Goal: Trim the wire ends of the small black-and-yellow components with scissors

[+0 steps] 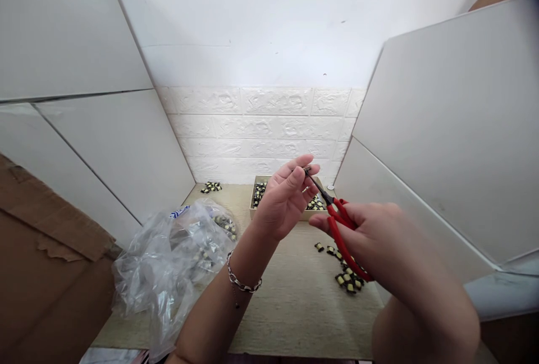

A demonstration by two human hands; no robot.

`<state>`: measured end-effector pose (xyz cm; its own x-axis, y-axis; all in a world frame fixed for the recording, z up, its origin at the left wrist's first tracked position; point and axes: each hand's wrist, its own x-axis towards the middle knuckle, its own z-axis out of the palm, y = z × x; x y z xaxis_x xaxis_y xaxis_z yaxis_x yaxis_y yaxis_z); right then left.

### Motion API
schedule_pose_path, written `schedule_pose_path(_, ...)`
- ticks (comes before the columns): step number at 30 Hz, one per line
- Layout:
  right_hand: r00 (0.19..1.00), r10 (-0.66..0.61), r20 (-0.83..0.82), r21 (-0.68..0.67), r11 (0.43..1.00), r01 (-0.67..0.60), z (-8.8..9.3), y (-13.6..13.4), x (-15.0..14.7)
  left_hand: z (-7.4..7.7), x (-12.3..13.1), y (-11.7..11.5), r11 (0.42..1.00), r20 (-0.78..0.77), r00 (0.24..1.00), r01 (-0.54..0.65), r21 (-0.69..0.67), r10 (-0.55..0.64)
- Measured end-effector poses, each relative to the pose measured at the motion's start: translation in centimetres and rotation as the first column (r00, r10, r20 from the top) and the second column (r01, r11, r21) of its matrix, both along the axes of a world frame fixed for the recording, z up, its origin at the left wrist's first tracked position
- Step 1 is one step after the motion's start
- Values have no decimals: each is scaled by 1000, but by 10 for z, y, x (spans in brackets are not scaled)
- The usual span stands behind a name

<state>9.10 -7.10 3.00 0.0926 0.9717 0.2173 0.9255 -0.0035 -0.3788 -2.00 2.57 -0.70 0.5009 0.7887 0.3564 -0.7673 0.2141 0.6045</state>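
Note:
Red-handled scissors [343, 229] are in my right hand [368, 229], its fingers around the handles. Their narrow dark tips point up and left, reaching the fingertips of my left hand [288, 195]. That hand is raised, with thumb and fingers pinched on a small dark part [307, 171], mostly covered by the fingers. Behind it sits a shallow box [278, 177] holding several small black-and-yellow parts [260, 191]. More such parts [348, 281] lie loose on the table below the scissors.
A crumpled clear plastic bag [164, 268] with similar parts inside covers the table's left side. A small cluster of parts [211, 187] lies at the back left. White panels [438, 128] flank the table [303, 296], and brown cardboard [46, 274] stands at far left.

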Motion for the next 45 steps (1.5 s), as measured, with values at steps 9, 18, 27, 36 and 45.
schedule_pose_path(9,998,-30,-54,-51,998,28,3,2,1,2,0,-2,1000,25,1000,9,-14,-9)
schedule_pose_path(18,999,-37,-2,-46,998,37,5,0,-3,1,-1,-1,1000,20,1000,20,0,-20)
schedule_pose_path(27,997,-57,46,10,998,56,-11,5,3,-1,0,1,999,16,999,27,34,-28)
schedule_pose_path(36,998,-54,22,-3,999,54,-11,5,4,-1,0,-1,999,10,1000,20,28,-20)
schedule_pose_path(45,999,-41,-16,-6,999,41,-12,6,4,-1,1,0,1000,6,1000,17,14,-17)
